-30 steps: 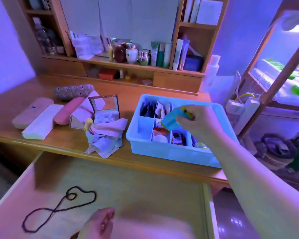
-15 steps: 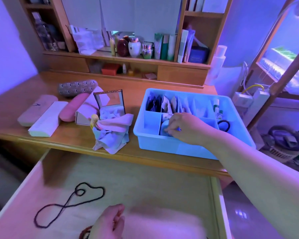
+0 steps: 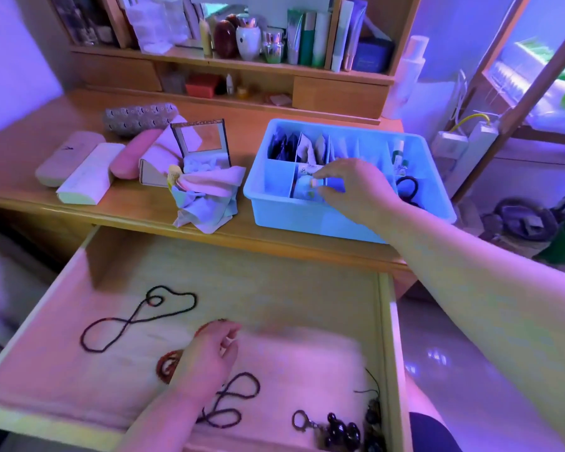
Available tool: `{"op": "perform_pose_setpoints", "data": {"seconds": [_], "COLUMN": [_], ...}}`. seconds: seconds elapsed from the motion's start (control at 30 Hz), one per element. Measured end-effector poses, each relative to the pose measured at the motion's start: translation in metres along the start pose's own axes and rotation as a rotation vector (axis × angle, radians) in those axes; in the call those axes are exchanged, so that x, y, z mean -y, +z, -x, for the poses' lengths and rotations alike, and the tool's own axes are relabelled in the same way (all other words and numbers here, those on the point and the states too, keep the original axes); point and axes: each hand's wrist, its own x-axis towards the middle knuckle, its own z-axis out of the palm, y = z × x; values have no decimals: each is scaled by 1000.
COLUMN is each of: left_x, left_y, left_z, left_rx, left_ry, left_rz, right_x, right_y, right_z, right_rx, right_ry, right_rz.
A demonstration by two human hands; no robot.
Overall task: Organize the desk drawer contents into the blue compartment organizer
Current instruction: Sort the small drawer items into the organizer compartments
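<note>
1. The blue plastic compartment organizer (image 3: pixel 313 220) sits on the wooden desk top (image 3: pixel 46 125), toward its right end, just behind the open wooden drawer (image 3: pixel 274 288).
2. The right hand (image 3: pixel 356 187) reaches into a front middle compartment of the organizer, its fingertips pinching a small light-blue packet (image 3: pixel 307 187) that sits low in that compartment.
3. The rear compartments hold upright dark and pale sachets (image 3: pixel 294 148); a black loop-handled object (image 3: pixel 408 189) lies in the front right section, partly hidden by the wrist.
4. The left hand (image 3: pixel 209 350) is down in the drawer, fingers curled over a reddish-brown beaded string (image 3: pixel 168 365); whether it actually grips the beads cannot be told, since the fingers cover the contact.
5. A long dark beaded necklace (image 3: pixel 137 318) lies looped in a figure-eight on the drawer floor to the left of that hand, apart from it.
6. A second dark beaded loop (image 3: pixel 238 396) lies just beside the left wrist, toward the drawer's front.
7. A metal clasp with glossy black beads (image 3: pixel 333 429) rests at the drawer's front right corner.
8. On the desk top left of the organizer stand a small framed mirror box (image 3: pixel 203 141) and a crumpled pink-and-blue cloth bundle (image 3: pixel 206 194), touching one another.
9. Further left lie a pink oval case (image 3: pixel 134 154), a white rectangular case (image 3: pixel 88 174) and a pale pink case (image 3: pixel 66 158), side by side; a grey patterned pouch (image 3: pixel 137 117) sits behind them.
</note>
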Motion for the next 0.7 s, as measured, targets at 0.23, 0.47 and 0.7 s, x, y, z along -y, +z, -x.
{"op": "perform_pose_setpoints", "data": {"seconds": [0.23, 0.47, 0.7], "left_x": [-58, -105, -105], "left_y": [35, 96, 78], "left_z": [20, 35, 20], "left_rx": [468, 856, 597], "left_ry": [193, 190, -156], "left_rz": [-104, -419, 469], "right_x": [-29, -52, -39], "right_y": [41, 71, 61], "right_z": [174, 220, 198], "right_rx": [359, 504, 521], "right_ry": [-75, 51, 386], "right_rz": [11, -20, -509]}}
